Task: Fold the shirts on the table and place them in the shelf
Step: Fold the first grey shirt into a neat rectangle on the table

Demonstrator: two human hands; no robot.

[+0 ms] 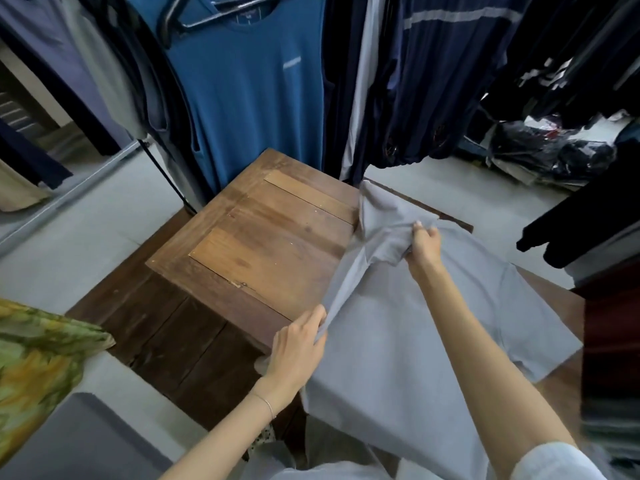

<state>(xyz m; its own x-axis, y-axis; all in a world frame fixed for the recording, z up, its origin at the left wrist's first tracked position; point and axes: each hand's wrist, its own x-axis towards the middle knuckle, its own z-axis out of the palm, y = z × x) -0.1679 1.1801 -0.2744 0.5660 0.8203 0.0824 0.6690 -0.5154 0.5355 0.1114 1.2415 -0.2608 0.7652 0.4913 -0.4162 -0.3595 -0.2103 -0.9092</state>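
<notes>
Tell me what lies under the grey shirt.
The grey shirt lies on the wooden table, held by the left hand and right hand. Whatever else lies beneath is covered.

- The shirt hides the right part of the surface
- Its lower hem runs out at the bottom edge
- Left hand fingertips are tucked under a fold
- Stacked clothes at right are blurred and cut off
</notes>
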